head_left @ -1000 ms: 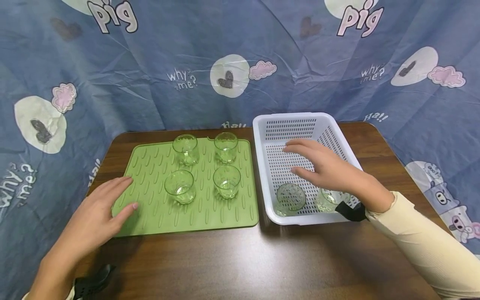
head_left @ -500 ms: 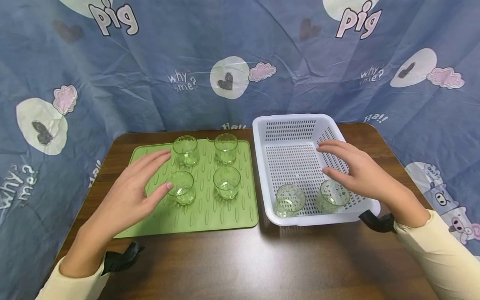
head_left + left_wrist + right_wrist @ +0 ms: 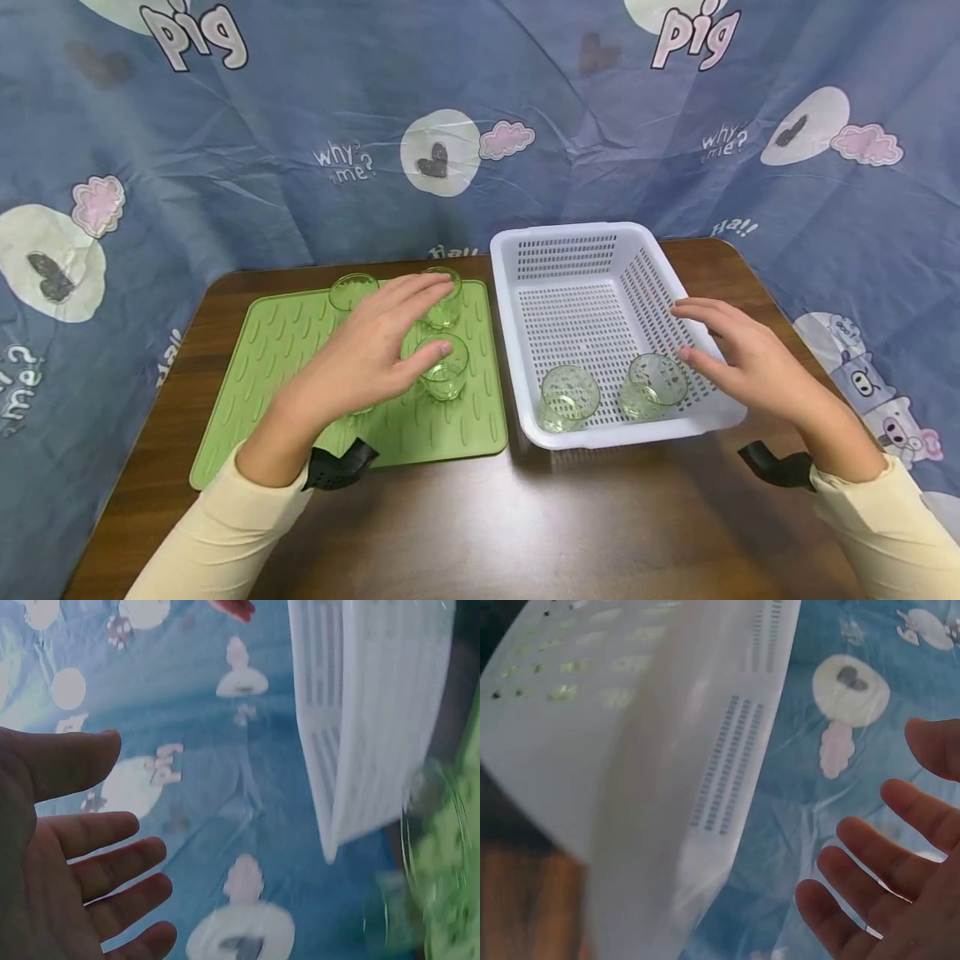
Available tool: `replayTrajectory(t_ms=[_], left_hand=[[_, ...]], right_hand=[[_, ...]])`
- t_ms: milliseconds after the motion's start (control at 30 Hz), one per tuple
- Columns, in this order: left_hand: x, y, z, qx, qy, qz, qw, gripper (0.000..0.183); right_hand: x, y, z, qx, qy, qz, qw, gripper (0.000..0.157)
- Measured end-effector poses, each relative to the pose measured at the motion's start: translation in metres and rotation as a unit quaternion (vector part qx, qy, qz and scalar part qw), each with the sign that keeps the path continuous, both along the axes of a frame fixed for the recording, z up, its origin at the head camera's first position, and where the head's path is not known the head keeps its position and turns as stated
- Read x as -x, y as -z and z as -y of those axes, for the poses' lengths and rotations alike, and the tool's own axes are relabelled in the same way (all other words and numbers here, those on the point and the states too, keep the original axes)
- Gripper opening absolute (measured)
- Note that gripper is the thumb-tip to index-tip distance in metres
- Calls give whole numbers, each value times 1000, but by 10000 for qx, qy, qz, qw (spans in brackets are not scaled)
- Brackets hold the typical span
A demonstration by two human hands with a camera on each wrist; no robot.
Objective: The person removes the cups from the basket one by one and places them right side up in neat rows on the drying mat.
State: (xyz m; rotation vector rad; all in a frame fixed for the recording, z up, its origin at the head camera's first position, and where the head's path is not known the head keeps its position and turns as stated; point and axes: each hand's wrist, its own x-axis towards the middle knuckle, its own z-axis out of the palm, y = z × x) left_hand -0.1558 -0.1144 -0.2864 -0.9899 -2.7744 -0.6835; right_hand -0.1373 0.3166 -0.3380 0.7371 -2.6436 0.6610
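Observation:
My left hand (image 3: 375, 350), fingers loosely extended and holding nothing, is over the green drying mat (image 3: 262, 358). It covers most of the front-left glass and overlaps the back-left glass (image 3: 352, 292). Past its fingertips stand the back-right glass (image 3: 444, 315) and front-right glass (image 3: 444, 383). In the left wrist view the palm (image 3: 45, 885) is bare. My right hand (image 3: 757, 367), also relaxed and holding nothing, is at the right rim of the white plastic basket (image 3: 517, 367). Inside the basket's front end sit a left glass (image 3: 570, 396) and a right glass (image 3: 655, 383).
The brown wooden table (image 3: 525, 517) carries mat and basket side by side. A blue printed cloth (image 3: 555, 100) hangs behind and at both sides. Black wrist straps (image 3: 337, 467) jut out below each hand.
My left hand has moved right from the mat's left edge to over the glasses. My right hand has drawn right from above the basket to its right rim. The glasses stay put.

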Motion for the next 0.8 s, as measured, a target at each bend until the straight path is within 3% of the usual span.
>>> replayTrajectory(t_ms=[300,533,667,800], left_hand=[[8,15,-49,-902,319,672,9931,67],[9,25,-70,-852,640,688,9919,67],[9,31,-69,-747,570,736,9929,66],[10,36,-68,-658,488,806,9934,65]], right_hand=[[-13,20,-32,217,-78,749,9969,76],[-33,47,-47,909,153,1391,9860,81],[-40,63,-42,1270,389,1555,9789,82],[-46,76,-37,1701,584,1890,9654,89]])
